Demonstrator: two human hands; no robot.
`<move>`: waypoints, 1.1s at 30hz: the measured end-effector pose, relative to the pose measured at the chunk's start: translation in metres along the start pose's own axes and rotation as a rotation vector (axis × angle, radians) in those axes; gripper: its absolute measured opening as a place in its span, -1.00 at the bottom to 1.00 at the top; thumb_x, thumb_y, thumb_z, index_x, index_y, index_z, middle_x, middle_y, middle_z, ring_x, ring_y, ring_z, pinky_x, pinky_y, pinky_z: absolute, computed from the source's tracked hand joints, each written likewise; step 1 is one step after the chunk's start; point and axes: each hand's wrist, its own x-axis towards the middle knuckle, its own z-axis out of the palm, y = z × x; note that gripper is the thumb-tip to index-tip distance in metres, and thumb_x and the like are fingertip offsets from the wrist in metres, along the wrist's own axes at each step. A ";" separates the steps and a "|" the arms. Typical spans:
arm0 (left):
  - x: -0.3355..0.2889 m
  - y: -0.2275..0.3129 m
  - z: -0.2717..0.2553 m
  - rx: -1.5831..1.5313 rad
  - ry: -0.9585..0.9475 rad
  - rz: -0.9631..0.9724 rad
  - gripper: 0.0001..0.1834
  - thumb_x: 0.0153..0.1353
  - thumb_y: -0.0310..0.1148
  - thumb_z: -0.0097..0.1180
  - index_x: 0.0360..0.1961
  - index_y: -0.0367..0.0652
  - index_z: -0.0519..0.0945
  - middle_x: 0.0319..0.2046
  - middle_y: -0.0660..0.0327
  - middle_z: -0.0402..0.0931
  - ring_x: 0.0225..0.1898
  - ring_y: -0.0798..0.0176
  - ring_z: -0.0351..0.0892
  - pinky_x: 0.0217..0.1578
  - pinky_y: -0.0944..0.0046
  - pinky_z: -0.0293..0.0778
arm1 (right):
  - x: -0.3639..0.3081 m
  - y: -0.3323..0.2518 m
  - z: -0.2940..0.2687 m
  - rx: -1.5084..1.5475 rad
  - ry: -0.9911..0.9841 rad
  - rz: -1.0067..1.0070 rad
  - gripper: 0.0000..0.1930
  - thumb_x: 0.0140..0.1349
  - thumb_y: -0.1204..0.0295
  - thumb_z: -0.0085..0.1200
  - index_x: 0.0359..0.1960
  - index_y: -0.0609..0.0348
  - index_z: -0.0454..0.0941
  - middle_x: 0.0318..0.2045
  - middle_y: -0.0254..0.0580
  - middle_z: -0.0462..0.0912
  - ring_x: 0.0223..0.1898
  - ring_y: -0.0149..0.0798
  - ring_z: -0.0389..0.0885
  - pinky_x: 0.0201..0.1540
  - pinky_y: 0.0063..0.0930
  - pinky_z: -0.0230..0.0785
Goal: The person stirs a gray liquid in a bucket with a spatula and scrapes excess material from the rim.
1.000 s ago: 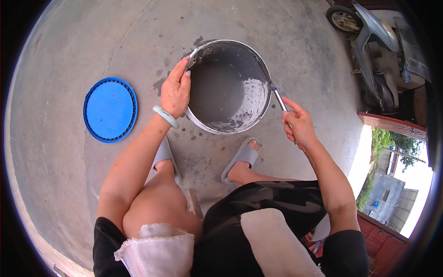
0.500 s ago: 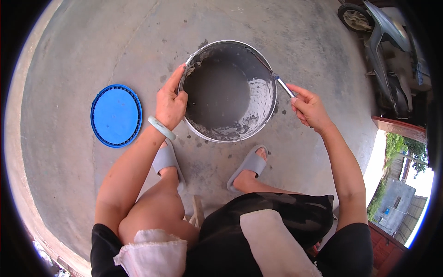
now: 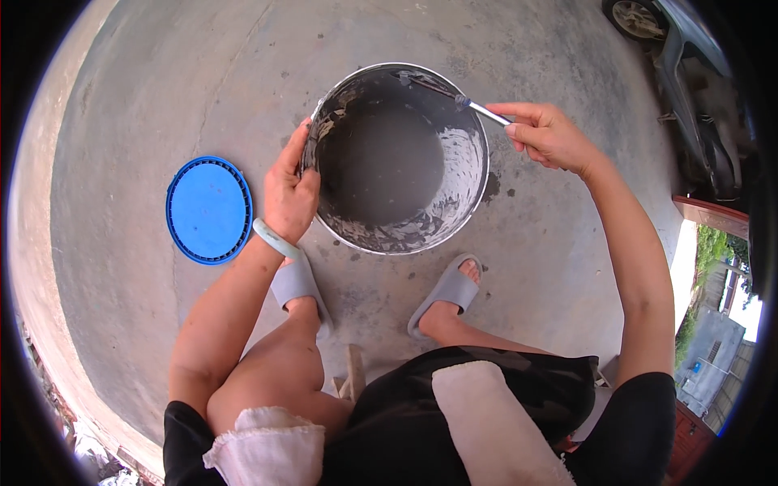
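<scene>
A round bucket (image 3: 326, 212) stands on the floor in front of me, its inside holding smooth grey paste (image 3: 381, 162). Pale smears coat its right inner wall. My left hand (image 3: 290, 194), a pale bangle at the wrist, grips the bucket's left rim with the thumb outside and the fingertips at the edge. Pinched in my right hand (image 3: 545, 136) is a slim tool (image 3: 489, 114) with a silvery handle and a thin dark blade. It crosses the far right rim, and its tip meets the far inner wall; the blade's exact shape is hard to make out.
A blue round lid (image 3: 209, 211) lies on the concrete floor (image 3: 121, 267) left of the bucket. My feet in grey slippers (image 3: 446, 296) are close to its near side. A parked scooter (image 3: 689, 89) stands at the far right, beside a doorway.
My right hand has moved farther away and the tool's tip has gone left along the far inner wall. My left hand still holds the rim.
</scene>
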 end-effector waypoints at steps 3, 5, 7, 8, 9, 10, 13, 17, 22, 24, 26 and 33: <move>0.001 -0.001 0.004 0.000 0.004 0.016 -0.34 0.04 -0.70 -0.23 0.26 -0.24 0.31 0.10 0.07 0.47 0.13 0.25 0.42 0.14 0.38 0.25 | 0.013 -0.012 -0.002 -0.086 -0.046 -0.035 -0.59 0.26 0.42 -0.04 0.17 -0.04 0.47 -0.60 -0.43 0.43 -0.70 -0.58 0.24 -0.68 -0.63 0.12; 0.000 -0.002 0.005 -0.007 0.015 0.035 -0.34 0.04 -0.70 -0.23 0.26 -0.25 0.31 0.10 0.07 0.46 0.13 0.25 0.42 0.14 0.38 0.25 | 0.011 -0.013 0.001 -0.097 -0.043 -0.054 -0.59 0.26 0.43 -0.05 0.18 -0.04 0.46 -0.60 -0.44 0.41 -0.70 -0.57 0.24 -0.66 -0.63 0.14; 0.000 -0.005 0.008 -0.134 0.070 0.010 -0.35 0.04 -0.70 -0.24 0.25 -0.27 0.31 0.10 0.06 0.46 0.14 0.24 0.42 0.14 0.37 0.24 | 0.003 -0.008 0.008 -0.113 -0.037 -0.072 -0.58 0.27 0.43 -0.05 0.18 -0.04 0.46 -0.61 -0.44 0.40 -0.70 -0.57 0.24 -0.65 -0.62 0.15; 0.000 -0.009 0.008 -0.142 0.072 0.009 -0.35 0.04 -0.70 -0.24 0.25 -0.27 0.31 0.10 0.06 0.46 0.14 0.24 0.42 0.14 0.37 0.24 | -0.004 0.000 0.015 -0.100 -0.016 -0.068 -0.58 0.27 0.44 -0.06 0.19 -0.03 0.44 -0.61 -0.45 0.39 -0.69 -0.57 0.25 -0.64 -0.62 0.16; 0.000 -0.011 0.009 -0.141 0.092 0.036 -0.35 0.04 -0.70 -0.24 0.25 -0.27 0.31 0.12 0.05 0.44 0.16 0.22 0.40 0.16 0.36 0.23 | -0.013 0.007 0.022 -0.087 0.006 -0.064 -0.57 0.27 0.44 -0.06 0.20 -0.02 0.42 -0.61 -0.45 0.38 -0.68 -0.57 0.25 -0.64 -0.61 0.16; -0.001 -0.014 0.010 -0.137 0.114 0.058 -0.36 0.05 -0.70 -0.24 0.25 -0.28 0.31 0.14 0.04 0.43 0.18 0.21 0.38 0.18 0.36 0.21 | -0.025 0.013 0.028 -0.093 0.001 -0.060 -0.57 0.27 0.44 -0.06 0.20 -0.02 0.42 -0.61 -0.45 0.38 -0.68 -0.57 0.25 -0.64 -0.61 0.16; -0.001 -0.015 0.012 -0.121 0.125 0.092 -0.36 0.05 -0.70 -0.24 0.25 -0.28 0.31 0.18 0.04 0.38 0.24 0.18 0.32 0.22 0.33 0.17 | -0.066 0.025 0.043 0.058 0.080 0.038 -0.56 0.28 0.46 -0.08 0.22 -0.01 0.39 -0.59 -0.45 0.37 -0.65 -0.58 0.27 -0.62 -0.62 0.17; 0.000 -0.023 0.011 -0.124 0.119 0.118 -0.37 0.05 -0.70 -0.24 0.24 -0.28 0.31 0.21 0.03 0.34 0.28 0.16 0.27 0.25 0.31 0.13 | -0.079 0.022 0.065 0.182 0.262 0.136 -0.57 0.29 0.45 -0.09 0.23 0.01 0.38 -0.57 -0.44 0.39 -0.63 -0.59 0.29 -0.59 -0.64 0.19; 0.004 -0.007 0.009 -0.084 0.061 0.054 -0.36 0.03 -0.71 -0.23 0.23 -0.29 0.32 0.24 0.05 0.33 0.29 0.14 0.25 0.25 0.31 0.14 | -0.059 0.032 0.066 0.217 0.311 0.051 -0.57 0.30 0.45 -0.08 0.23 0.01 0.39 -0.56 -0.44 0.41 -0.62 -0.60 0.29 -0.57 -0.65 0.20; 0.003 -0.006 0.008 -0.082 0.062 0.034 -0.37 0.03 -0.71 -0.23 0.23 -0.30 0.33 0.24 0.05 0.33 0.29 0.14 0.27 0.24 0.32 0.16 | -0.052 0.030 0.058 0.136 0.282 0.020 -0.57 0.30 0.45 -0.08 0.22 0.00 0.40 -0.56 -0.44 0.41 -0.62 -0.61 0.28 -0.57 -0.66 0.19; 0.003 -0.009 0.004 -0.081 0.063 0.017 -0.37 0.03 -0.70 -0.23 0.22 -0.30 0.34 0.24 0.06 0.33 0.28 0.14 0.28 0.24 0.33 0.17 | -0.042 0.016 0.050 0.082 0.238 0.027 -0.58 0.30 0.45 -0.08 0.21 -0.01 0.41 -0.57 -0.44 0.41 -0.61 -0.60 0.29 -0.54 -0.64 0.21; 0.003 -0.008 0.007 -0.056 0.050 0.013 -0.37 0.04 -0.69 -0.21 0.22 -0.24 0.36 0.23 0.07 0.35 0.26 0.18 0.32 0.20 0.35 0.21 | -0.013 -0.026 0.022 -0.266 0.133 -0.027 -0.61 0.29 0.47 -0.07 0.16 -0.01 0.47 -0.60 -0.47 0.36 -0.52 -0.51 0.31 -0.41 -0.54 0.28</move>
